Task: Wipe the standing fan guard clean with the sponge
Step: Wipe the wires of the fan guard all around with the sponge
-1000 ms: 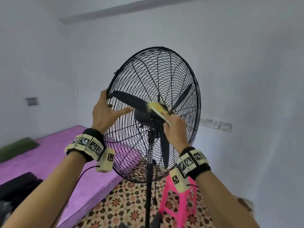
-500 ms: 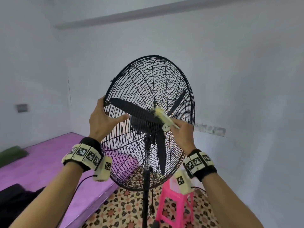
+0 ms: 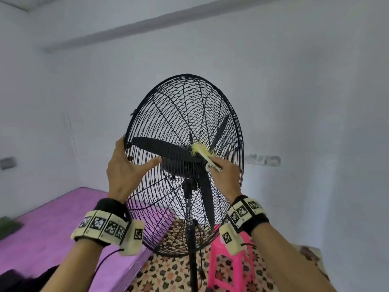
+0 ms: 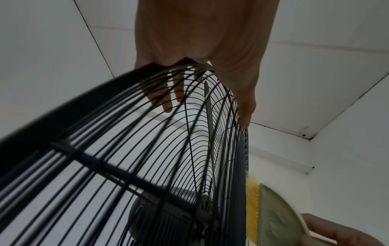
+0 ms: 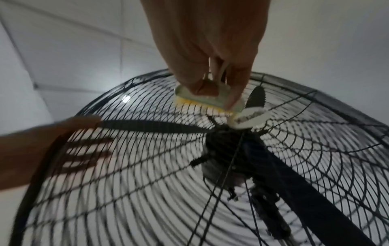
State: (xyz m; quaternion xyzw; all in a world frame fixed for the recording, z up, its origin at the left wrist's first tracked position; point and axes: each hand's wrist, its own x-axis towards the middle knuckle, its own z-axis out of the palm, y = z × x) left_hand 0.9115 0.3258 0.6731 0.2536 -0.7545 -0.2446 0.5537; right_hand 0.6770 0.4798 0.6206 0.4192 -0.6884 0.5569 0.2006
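A black wire fan guard [image 3: 181, 106] stands on a pole, with dark blades behind it. My left hand [image 3: 126, 165] grips its left rim, thumb on the front wires and fingers [image 4: 166, 101] behind them. My right hand [image 3: 226, 175] pinches the sponge [image 3: 202, 153], which has a yellow scrubbing side and a pale back. Its yellow side presses on the guard just above and right of the hub. In the right wrist view the sponge [image 5: 210, 99] lies flat on the guard [image 5: 126, 183] under my right hand [image 5: 210, 50]. The left wrist view shows the sponge [image 4: 271, 216] edge-on.
A purple mattress [image 3: 42, 228] lies low on the left. A pink plastic stool [image 3: 231, 266] stands on the patterned tile floor right of the fan pole [image 3: 192, 249]. White walls stand close behind the fan, and a dark cable hangs below my left wrist.
The sponge slid a short way right across the guard near the hub, then back a little. My left hand kept its hold on the rim. The head view has shifted.
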